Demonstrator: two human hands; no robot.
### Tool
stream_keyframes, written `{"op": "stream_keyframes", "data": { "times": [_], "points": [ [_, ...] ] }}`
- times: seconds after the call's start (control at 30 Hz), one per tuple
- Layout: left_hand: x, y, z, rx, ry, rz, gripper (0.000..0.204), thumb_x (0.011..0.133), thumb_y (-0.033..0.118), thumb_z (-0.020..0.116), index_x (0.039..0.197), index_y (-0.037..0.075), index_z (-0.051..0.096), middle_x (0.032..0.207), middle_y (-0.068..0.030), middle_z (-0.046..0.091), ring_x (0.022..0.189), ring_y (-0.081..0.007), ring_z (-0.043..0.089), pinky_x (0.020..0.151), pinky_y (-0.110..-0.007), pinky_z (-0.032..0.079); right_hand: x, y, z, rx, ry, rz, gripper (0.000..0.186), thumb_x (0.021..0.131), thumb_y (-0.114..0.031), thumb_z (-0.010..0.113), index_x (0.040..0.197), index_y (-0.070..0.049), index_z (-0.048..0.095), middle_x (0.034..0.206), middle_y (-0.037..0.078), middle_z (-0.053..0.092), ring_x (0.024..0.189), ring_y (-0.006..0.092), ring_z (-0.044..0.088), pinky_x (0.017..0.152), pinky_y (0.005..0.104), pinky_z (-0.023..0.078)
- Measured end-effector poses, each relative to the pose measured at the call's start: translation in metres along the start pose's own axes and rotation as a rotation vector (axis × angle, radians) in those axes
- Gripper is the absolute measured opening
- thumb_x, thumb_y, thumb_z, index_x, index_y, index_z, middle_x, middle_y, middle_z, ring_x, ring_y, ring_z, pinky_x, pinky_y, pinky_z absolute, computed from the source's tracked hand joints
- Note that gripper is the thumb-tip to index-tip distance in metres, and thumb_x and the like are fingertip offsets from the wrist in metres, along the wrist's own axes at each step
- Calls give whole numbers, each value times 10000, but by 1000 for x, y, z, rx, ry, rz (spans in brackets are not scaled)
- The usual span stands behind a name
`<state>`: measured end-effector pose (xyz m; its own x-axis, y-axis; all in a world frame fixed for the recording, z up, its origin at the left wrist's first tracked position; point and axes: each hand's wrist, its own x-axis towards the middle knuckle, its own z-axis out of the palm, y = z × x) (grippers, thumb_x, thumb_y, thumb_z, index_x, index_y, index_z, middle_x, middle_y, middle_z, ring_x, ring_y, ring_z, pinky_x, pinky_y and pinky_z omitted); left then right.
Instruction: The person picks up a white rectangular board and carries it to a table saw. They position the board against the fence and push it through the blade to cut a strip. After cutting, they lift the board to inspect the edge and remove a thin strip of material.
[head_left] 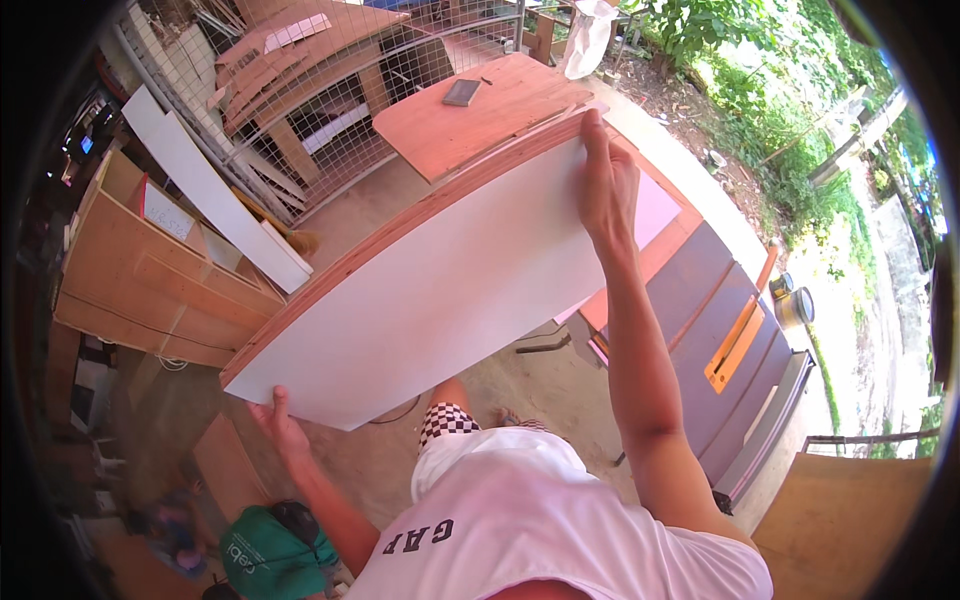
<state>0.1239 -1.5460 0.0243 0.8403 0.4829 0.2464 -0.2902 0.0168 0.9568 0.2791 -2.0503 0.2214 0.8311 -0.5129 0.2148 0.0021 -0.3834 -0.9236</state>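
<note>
A long white-faced board [430, 290] with a reddish-brown wood edge is held up in front of me, tilted so its right end is higher and farther away. My left hand [284, 422] grips its lower left corner, thumb on the white face and fingers out of sight behind it. At the far right end, my right hand [608, 185] is closed around the edge, with a fingertip at the top corner. The board hides part of the table saw and the floor behind it.
A table saw [700, 350] with an orange insert stands on the right. A wooden tabletop [500, 100] bears a small dark block. Left are a plywood cabinet [150, 290] and a leaning white plank [190, 170]. A person in a green shirt [275, 550] is at lower left.
</note>
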Motion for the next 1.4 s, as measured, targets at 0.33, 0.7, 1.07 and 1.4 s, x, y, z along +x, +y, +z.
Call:
{"op": "stream_keyframes", "data": {
  "times": [0.33,0.7,1.07,1.4],
  "points": [
    [236,-194,0,275,-42,-625,721,1061,494,720,1506,-40,532,1421,-126,657,1221,-222,652,1009,-401,545,132,63,249,-464,-359,165,761,1068,-623,546,1329,91,565,1192,363,728,1193,496,701,1021,553,522],
    [385,-354,130,-118,0,-818,882,1098,698,478,1585,-38,475,1570,-167,563,1383,-320,592,1133,-466,514,273,-17,314,-550,-722,44,650,992,-449,764,1269,118,607,1142,323,733,1130,444,720,993,500,548],
    [493,-408,242,132,41,-694,685,1133,563,539,1325,-86,646,1225,-118,737,1045,-227,715,904,-359,586,436,185,419,-723,-427,140,836,948,-602,715,1353,122,611,1349,337,667,1307,449,639,1103,494,497],
    [498,-422,377,-1,-48,-607,637,1161,478,521,1356,-120,620,1261,-158,737,1063,-247,722,921,-372,590,545,255,409,-594,-252,360,976,984,-682,605,1474,160,556,1517,368,581,1450,468,554,1197,479,441]
  ]
}}
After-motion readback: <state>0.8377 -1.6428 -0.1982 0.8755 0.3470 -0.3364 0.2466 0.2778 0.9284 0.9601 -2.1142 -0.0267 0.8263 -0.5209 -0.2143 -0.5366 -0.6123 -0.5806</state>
